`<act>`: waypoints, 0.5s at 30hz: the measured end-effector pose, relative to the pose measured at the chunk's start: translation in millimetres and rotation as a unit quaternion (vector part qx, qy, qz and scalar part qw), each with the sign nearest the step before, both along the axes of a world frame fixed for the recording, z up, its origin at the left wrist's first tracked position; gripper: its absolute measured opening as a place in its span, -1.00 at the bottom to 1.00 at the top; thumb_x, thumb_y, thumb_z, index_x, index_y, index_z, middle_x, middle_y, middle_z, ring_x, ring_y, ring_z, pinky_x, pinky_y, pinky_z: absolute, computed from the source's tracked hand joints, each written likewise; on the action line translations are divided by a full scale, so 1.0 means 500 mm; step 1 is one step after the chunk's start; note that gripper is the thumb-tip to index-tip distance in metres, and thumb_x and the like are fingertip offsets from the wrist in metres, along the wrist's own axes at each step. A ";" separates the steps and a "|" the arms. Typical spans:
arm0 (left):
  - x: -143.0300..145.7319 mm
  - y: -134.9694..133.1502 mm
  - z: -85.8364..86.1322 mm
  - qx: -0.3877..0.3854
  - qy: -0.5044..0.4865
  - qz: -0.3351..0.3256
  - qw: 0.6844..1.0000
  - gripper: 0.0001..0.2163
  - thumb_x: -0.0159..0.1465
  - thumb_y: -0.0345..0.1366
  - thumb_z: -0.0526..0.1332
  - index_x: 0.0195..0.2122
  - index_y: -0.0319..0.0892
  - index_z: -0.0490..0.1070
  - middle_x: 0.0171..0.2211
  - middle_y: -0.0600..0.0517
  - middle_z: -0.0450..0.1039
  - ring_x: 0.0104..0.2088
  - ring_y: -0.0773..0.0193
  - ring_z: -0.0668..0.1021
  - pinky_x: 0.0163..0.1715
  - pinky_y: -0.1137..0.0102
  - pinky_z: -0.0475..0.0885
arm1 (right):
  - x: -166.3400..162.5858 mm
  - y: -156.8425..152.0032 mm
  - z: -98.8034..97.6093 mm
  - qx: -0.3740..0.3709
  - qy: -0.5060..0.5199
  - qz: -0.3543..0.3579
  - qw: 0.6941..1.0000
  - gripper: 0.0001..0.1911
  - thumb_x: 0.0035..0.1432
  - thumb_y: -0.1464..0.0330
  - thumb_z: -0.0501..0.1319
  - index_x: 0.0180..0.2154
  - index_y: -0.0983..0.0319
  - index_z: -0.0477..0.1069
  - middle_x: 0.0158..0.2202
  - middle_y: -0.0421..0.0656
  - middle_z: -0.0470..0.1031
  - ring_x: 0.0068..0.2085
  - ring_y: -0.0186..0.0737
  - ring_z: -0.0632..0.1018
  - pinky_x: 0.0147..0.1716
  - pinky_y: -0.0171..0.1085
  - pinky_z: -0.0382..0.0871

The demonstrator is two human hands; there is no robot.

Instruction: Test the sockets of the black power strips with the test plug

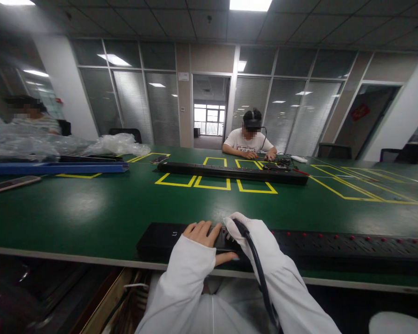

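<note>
A long black power strip with a row of small red buttons lies along the near edge of the green table. My left hand rests on the strip's left part, fingers laid flat over the top and thumb against its front face. My right hand, in a white glove, is curled closed over the strip just right of the left hand. A black cable runs from under that hand back along my right sleeve. Both arms wear white sleeves.
A second long black power strip lies across the yellow-marked table centre. A person in a white shirt sits behind it with hands on small parts. At left lie a blue rail, clear plastic wrap and another seated person.
</note>
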State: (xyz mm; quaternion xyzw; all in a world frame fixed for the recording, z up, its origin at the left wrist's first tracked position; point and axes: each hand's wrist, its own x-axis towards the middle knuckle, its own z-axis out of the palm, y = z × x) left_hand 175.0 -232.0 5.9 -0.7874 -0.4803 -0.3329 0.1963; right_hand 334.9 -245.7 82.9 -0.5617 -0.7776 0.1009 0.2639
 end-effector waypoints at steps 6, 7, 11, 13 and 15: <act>0.006 -0.005 0.000 -0.002 -0.011 0.001 1.000 -0.29 -0.02 0.35 0.02 -0.10 -0.14 0.44 -0.16 -0.15 0.49 -0.14 0.00 0.49 -0.11 0.15 0.25 | 0.003 -0.010 0.020 -0.006 -0.075 -0.008 0.997 -0.57 0.21 0.06 -0.03 -0.23 0.25 0.39 -0.39 -0.21 0.47 -0.39 -0.43 0.47 -0.32 -0.35 0.34; 0.006 -0.005 0.000 -0.005 -0.011 0.001 1.000 -0.30 -0.02 0.34 0.03 -0.10 -0.14 0.44 -0.16 -0.15 0.49 -0.13 -0.01 0.49 -0.10 0.15 0.25 | 0.002 -0.012 0.022 -0.002 -0.086 -0.008 0.996 -0.57 0.20 0.06 0.00 -0.21 0.27 0.39 -0.36 -0.19 0.46 -0.36 -0.42 0.47 -0.28 -0.32 0.35; 0.006 -0.006 0.002 -0.029 -0.010 0.000 1.000 -0.33 -0.03 0.30 0.10 -0.08 -0.13 0.41 -0.14 -0.13 0.48 -0.12 -0.03 0.48 -0.09 0.13 0.25 | -0.003 -0.023 0.023 0.014 -0.120 -0.011 0.993 -0.59 0.20 0.09 0.01 -0.17 0.27 0.38 -0.28 -0.17 0.45 -0.30 -0.41 0.46 -0.22 -0.27 0.37; 0.006 -0.006 0.002 -0.032 -0.011 -0.001 0.999 -0.35 -0.03 0.26 0.13 -0.08 -0.13 0.41 -0.13 -0.12 0.48 -0.12 -0.03 0.48 -0.08 0.13 0.25 | -0.005 -0.030 0.021 0.022 -0.132 -0.015 0.991 -0.59 0.20 0.10 0.02 -0.15 0.28 0.37 -0.27 -0.16 0.45 -0.29 -0.40 0.47 -0.22 -0.27 0.37; 0.006 -0.007 0.003 -0.031 -0.011 -0.001 0.999 -0.38 -0.02 0.24 0.15 -0.09 -0.13 0.41 -0.13 -0.13 0.47 -0.11 -0.02 0.47 -0.08 0.14 0.25 | -0.004 -0.036 0.020 0.030 -0.141 -0.020 0.989 -0.59 0.20 0.10 0.02 -0.14 0.28 0.37 -0.27 -0.16 0.45 -0.29 -0.40 0.47 -0.22 -0.26 0.38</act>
